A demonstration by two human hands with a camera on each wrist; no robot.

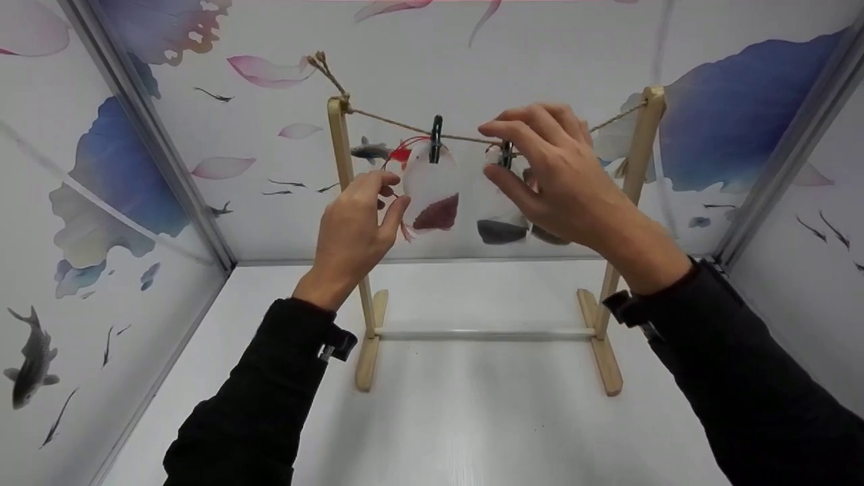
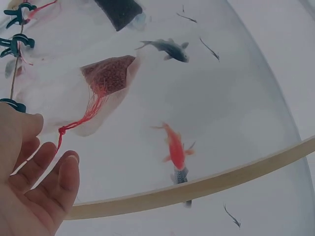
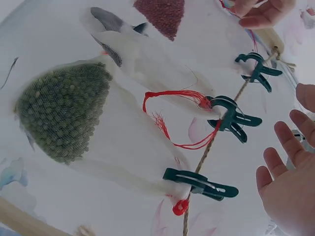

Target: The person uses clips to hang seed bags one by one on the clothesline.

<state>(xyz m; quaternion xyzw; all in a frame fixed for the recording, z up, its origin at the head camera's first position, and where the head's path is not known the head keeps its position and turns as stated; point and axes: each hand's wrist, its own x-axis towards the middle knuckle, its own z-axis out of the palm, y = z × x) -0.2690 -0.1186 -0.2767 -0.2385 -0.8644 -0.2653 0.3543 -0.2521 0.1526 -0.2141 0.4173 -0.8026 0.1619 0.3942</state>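
Three sheer white pouches hang from a twine rope (image 1: 395,122), held by dark green spring clips. The left pouch (image 1: 429,179) has dark red beans (image 2: 109,73) in it, the middle one a dark filling (image 1: 502,231), the third green beans (image 3: 64,113). My left hand (image 1: 358,216) is beside the left pouch, thumb and fingers apart, with its red tassel cord (image 2: 74,124) running down to the fingertips. Spread fingers of my right hand (image 1: 553,162) are near the middle clip (image 3: 231,118), apart from it in the right wrist view. In the head view this hand partly hides the third pouch.
A wooden stand carries the rope between its left post (image 1: 341,148) and right post (image 1: 644,145). A pale crossbar (image 1: 482,334) joins its feet on the white table (image 1: 466,418). Printed panels with fish and petals enclose the back and sides.
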